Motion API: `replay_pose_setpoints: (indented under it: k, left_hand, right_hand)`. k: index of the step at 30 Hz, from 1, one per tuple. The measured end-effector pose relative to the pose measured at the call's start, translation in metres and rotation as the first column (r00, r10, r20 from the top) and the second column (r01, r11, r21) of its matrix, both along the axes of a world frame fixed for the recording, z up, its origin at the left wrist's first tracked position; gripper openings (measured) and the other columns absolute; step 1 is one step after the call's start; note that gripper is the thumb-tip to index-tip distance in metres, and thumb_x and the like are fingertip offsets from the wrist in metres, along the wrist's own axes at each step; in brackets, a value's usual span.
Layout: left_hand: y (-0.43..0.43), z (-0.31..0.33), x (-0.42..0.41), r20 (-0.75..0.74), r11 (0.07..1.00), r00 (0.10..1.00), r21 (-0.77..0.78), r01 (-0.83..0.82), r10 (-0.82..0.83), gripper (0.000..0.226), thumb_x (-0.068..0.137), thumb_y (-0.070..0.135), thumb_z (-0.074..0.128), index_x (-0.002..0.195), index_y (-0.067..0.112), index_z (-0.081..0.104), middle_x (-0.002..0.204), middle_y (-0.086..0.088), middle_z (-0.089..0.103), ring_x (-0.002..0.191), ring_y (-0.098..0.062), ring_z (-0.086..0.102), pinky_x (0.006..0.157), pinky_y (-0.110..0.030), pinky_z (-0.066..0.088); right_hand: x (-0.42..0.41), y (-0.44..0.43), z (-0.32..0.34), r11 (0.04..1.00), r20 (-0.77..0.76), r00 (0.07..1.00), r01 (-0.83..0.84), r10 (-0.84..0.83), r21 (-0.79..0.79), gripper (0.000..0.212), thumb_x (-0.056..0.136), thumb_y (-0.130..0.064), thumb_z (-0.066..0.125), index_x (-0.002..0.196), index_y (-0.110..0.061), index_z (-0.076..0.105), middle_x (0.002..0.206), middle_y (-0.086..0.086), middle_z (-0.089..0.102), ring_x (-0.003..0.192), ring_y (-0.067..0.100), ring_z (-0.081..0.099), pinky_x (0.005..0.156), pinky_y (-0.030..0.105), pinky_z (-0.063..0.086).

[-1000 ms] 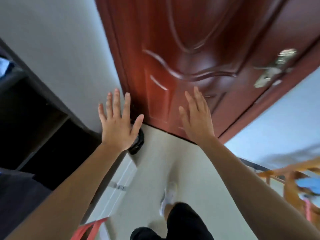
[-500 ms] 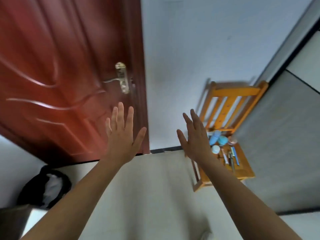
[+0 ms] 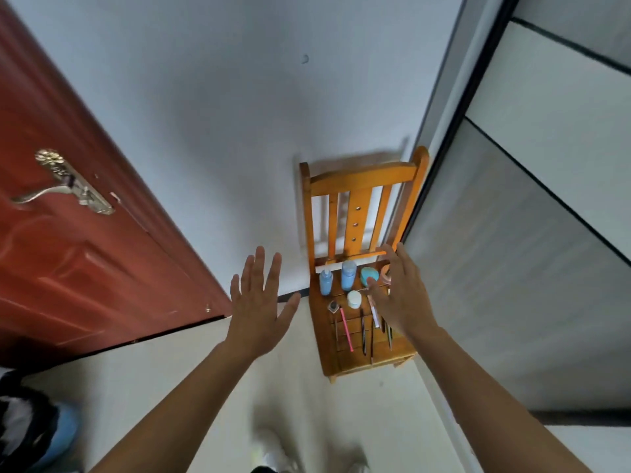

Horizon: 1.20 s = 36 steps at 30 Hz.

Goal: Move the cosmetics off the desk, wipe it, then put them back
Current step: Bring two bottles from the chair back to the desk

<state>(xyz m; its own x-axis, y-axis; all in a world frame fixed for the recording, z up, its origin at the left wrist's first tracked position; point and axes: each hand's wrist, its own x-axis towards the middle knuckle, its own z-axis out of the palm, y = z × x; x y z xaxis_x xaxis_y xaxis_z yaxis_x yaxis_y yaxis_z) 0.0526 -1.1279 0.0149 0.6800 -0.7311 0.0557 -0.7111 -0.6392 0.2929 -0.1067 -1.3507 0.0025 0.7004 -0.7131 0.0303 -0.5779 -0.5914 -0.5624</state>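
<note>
White wall (image 3: 222, 114) fills the middle of the view, with a red door (image 3: 68, 268) and its brass handle (image 3: 65, 186) at the left and grey panels (image 3: 512, 250) at the right. Half a second ago the door took up the left half and the chair (image 3: 362, 179) stood small at the right. Now the view has swung right, so the chair stands near the middle and looks closer. A second ago the view faced the door and only the chair's edge showed.

Both hands have stayed flat and spread, holding nothing. The left hand (image 3: 259, 308) hangs in the air over the floor (image 3: 170, 377), left of the chair. The right hand (image 3: 401, 298), then left of the seat, now covers the seat's right side. Whether it touches anything there cannot be told.

On the seat, near the backrest, stand a small bottle (image 3: 326, 283) and a tall bottle (image 3: 348, 276), both blue and capped. A teal puff (image 3: 369, 275) lies just beside them. In front sit a white jar (image 3: 354, 299) with its lid on and a dark pot (image 3: 333, 306). A pink pencil (image 3: 346, 331), a dark pencil (image 3: 363, 336) and a tube (image 3: 374, 312) lie lengthwise toward the seat's front edge. What the bottles and jar hold cannot be seen.

Any print on them is too small to read.
</note>
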Motion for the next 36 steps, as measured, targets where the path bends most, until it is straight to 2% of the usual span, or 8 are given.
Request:
replay_pose_setpoints:
  k: [8,15,22,26,28,31,32,36]
  left_hand:
    - [-0.088,-0.031,0.046,-0.08,0.994,0.996,0.101,0.045,-0.037,0.078,0.088,0.072,0.012,0.15,0.037,-0.021,0.16,0.004,-0.032,0.149,-0.018,-0.025,0.122,-0.056,0.003]
    - [-0.16,-0.074,0.075,-0.236,0.994,0.972,0.098,0.04,-0.016,0.078,0.095,0.069,0.022,0.158,0.029,-0.002,0.167,0.002,-0.009,0.154,-0.023,-0.007,0.122,-0.055,0.01]
    - [-0.2,-0.17,0.072,-0.406,0.971,0.882,0.084,-0.226,0.24,0.073,0.098,0.062,0.039,0.157,0.029,0.012,0.166,0.0,0.015,0.153,-0.025,0.012,0.12,-0.053,0.016]
    - [-0.211,-0.243,0.062,-0.531,0.904,0.742,0.123,-0.41,0.409,0.076,0.094,0.062,0.049,0.155,0.031,0.017,0.163,0.004,0.024,0.15,-0.024,0.022,0.117,-0.058,0.026]
    - [-0.216,-0.278,0.058,-0.564,0.884,0.699,0.135,-0.448,0.44,0.078,0.091,0.062,0.054,0.154,0.034,0.017,0.162,0.006,0.025,0.149,-0.023,0.025,0.116,-0.059,0.028]
    - [-0.228,-0.313,0.061,-0.59,0.865,0.67,0.105,-0.491,0.452,0.08,0.087,0.057,0.065,0.151,0.038,0.021,0.159,0.008,0.032,0.145,-0.024,0.031,0.113,-0.056,0.031]
    - [-0.232,-0.324,0.064,-0.602,0.861,0.662,0.088,-0.501,0.447,0.08,0.085,0.054,0.068,0.15,0.039,0.023,0.158,0.008,0.035,0.144,-0.024,0.034,0.112,-0.055,0.032]
    - [-0.244,-0.366,0.083,-0.659,0.86,0.633,0.041,-0.508,0.405,0.075,0.081,0.045,0.077,0.144,0.031,0.039,0.143,0.007,0.053,0.132,-0.018,0.05,0.108,-0.05,0.045]
  right_hand:
    - [0.036,-0.073,-0.023,0.992,-0.099,0.995,-0.006,0.018,0.124,0.082,0.094,-0.053,0.06,0.158,-0.033,0.013,0.168,-0.004,0.015,0.153,0.023,0.019,0.12,0.046,0.026]
    - [0.071,-0.134,-0.059,0.98,-0.182,0.981,-0.031,0.068,0.195,0.08,0.095,-0.046,0.063,0.157,-0.026,0.018,0.162,0.0,0.03,0.147,0.022,0.031,0.117,0.039,0.032]
    - [0.094,-0.173,-0.17,0.945,-0.247,0.956,-0.076,0.16,0.317,0.078,0.092,-0.052,0.064,0.155,-0.03,0.022,0.158,-0.003,0.036,0.143,0.021,0.039,0.108,0.035,0.039]
    - [0.099,-0.183,-0.245,0.933,-0.252,0.948,-0.102,0.196,0.344,0.077,0.089,-0.059,0.063,0.152,-0.036,0.023,0.157,-0.005,0.039,0.133,0.008,0.044,0.093,0.018,0.029]
    - [0.109,-0.185,-0.277,0.921,-0.218,0.956,-0.105,0.197,0.374,0.079,0.088,-0.058,0.065,0.151,-0.04,0.021,0.157,-0.006,0.039,0.129,0.003,0.043,0.094,0.013,0.031]
    - [0.128,-0.184,-0.314,0.89,-0.159,0.965,-0.117,0.206,0.44,0.086,0.086,-0.053,0.07,0.153,-0.038,0.018,0.159,-0.004,0.035,0.142,0.021,0.041,0.109,0.037,0.045]
    - [0.135,-0.183,-0.326,0.885,-0.146,0.968,-0.119,0.205,0.451,0.088,0.086,-0.052,0.072,0.154,-0.037,0.018,0.159,-0.003,0.036,0.143,0.022,0.041,0.109,0.038,0.045]
    - [0.155,-0.176,-0.368,0.89,-0.088,0.977,-0.139,0.195,0.435,0.082,0.083,-0.043,0.079,0.149,-0.029,0.033,0.143,-0.006,0.054,0.13,0.013,0.05,0.089,0.001,0.031]
